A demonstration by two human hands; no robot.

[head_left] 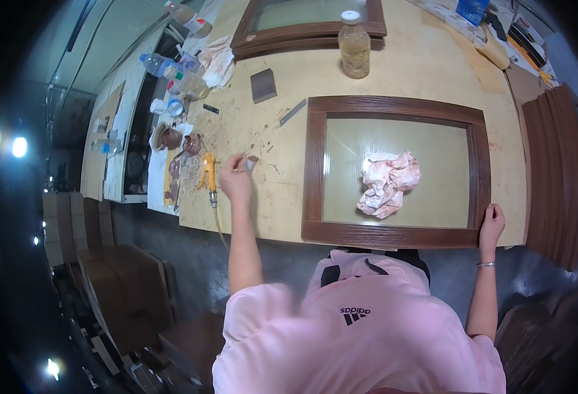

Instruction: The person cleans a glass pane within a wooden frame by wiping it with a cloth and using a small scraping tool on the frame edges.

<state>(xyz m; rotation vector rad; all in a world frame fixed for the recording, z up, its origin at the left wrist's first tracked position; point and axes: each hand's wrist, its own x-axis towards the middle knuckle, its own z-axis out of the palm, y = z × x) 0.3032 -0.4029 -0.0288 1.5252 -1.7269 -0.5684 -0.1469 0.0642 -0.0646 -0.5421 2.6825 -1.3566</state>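
A brown wood-framed glass door panel [394, 236] lies flat on the table in front of me. My right hand [492, 223] is closed on its right edge near the lower corner. A crumpled white cloth or paper [389, 184] with reddish-brown stains rests on the glass. To the left of the panel, my left hand [235, 178] is over the table with its fingers drawn together. Beside those fingertips shows a small brown and grey piece [252, 163]; whether it is held or lying there is unclear. A yellow air blow gun [208, 172] with a hose lies just left of that hand.
Behind the panel stands a capped jar [354, 49] of cloudy liquid. A dark sanding block [263, 86] and a flat metal strip [293, 112] lie on the table [282, 203]. Plastic bottles [187, 84] and stained pots [167, 136] crowd the left. Another framed panel [308, 39] lies farther back.
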